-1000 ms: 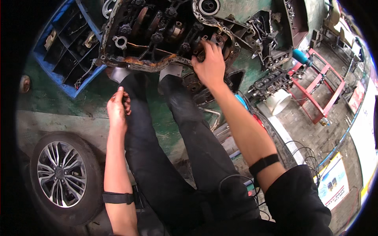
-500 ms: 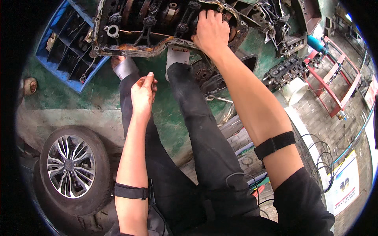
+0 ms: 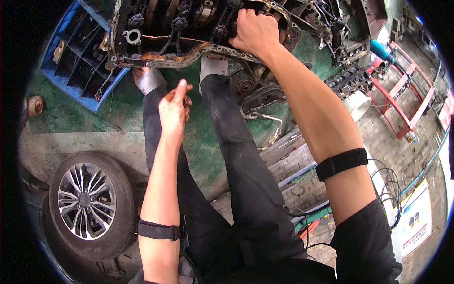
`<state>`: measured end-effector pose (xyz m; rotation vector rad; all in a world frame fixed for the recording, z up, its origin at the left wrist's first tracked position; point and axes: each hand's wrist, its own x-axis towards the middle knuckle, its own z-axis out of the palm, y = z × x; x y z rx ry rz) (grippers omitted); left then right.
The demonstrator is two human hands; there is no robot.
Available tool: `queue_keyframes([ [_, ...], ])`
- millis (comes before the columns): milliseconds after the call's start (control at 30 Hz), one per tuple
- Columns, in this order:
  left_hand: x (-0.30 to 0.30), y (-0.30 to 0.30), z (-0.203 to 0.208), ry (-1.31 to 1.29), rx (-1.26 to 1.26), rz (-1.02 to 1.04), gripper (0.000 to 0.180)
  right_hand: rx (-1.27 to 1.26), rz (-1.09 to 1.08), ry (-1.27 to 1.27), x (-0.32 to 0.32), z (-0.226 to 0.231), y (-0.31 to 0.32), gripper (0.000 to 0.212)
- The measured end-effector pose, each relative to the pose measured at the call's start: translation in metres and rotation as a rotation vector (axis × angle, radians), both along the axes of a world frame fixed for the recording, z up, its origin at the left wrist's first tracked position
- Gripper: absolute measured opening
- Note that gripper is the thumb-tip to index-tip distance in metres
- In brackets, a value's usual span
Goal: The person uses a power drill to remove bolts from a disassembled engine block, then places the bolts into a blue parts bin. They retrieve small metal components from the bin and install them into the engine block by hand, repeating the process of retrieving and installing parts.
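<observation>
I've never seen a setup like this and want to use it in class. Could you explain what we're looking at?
No machine does the work here: these are a person's two bare hands. A wide fisheye camera worn on the head looks down, so edges bend near the rim. The right hand reaches into an open, oily engine block; anything in its fingers is hidden. The left hand is above the dark trousers, thumb extended; I can't tell whether it holds anything. Around them are a blue compartment tray, green floor and a wheel.
</observation>
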<state>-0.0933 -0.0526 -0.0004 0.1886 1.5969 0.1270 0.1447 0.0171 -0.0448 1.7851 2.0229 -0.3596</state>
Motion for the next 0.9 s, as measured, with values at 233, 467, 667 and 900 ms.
queue_keyframes([
  [233, 0.0, 0.037, -0.022, 0.009, -0.025, 0.06, 0.065, 0.06, -0.121, -0.043, -0.01, -0.003, -0.007, 0.058],
  [467, 0.0, 0.036, -0.034, 0.076, 0.033, 0.033, 0.03, 0.029, -0.166, -0.033, -0.011, -0.006, -0.003, 0.052],
  [667, -0.001, 0.036, -0.038, 0.084, 0.06, 0.02, 0.027, 0.118, -0.051, -0.024, -0.011, -0.007, -0.008, 0.049],
  [900, -0.004, 0.038, -0.037, 0.068, 0.045, 0.015, 0.026, 0.032, -0.009, -0.104, -0.007, -0.012, -0.003, 0.038],
])
